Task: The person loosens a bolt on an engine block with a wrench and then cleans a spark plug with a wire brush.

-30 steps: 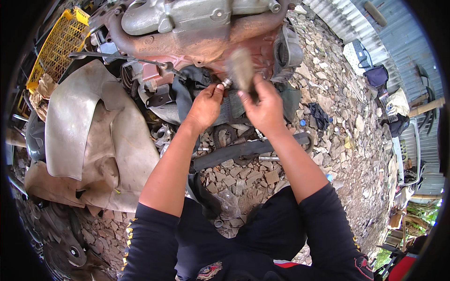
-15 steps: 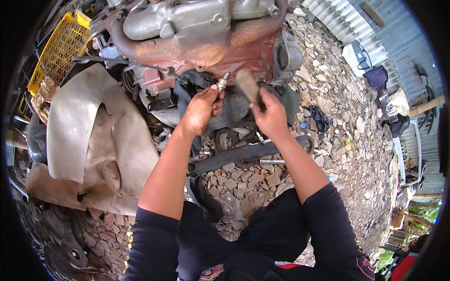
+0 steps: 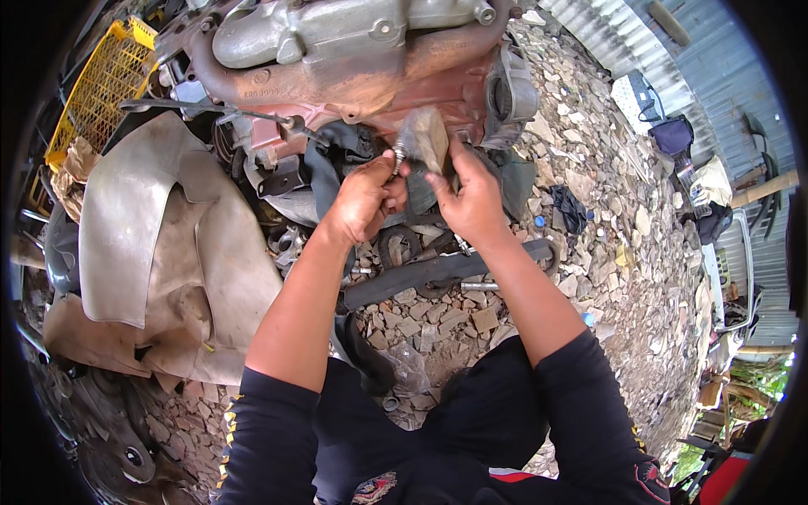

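Pinched upright in the fingers of my left hand is a metal spark plug. My right hand is closed on a brush with a tan, wood-like back; its greyish bristle side is smeared by motion. The brush is up against the plug's tip, or very close to it. Both hands are just in front of a large engine with a reddish block and a rusty manifold. Below my right wrist, a second spark plug lies near a dark strip.
To the left, a stiff tan sheet covers parts, with a yellow crate behind it. A long metal tool rests beside the engine. Broken stone covers the ground. Bags stand by the corrugated wall at right.
The brush has moved left, from apart from the spark plug to against or close beside it, and has turned in my right hand. My left hand keeps its hold on the plug.
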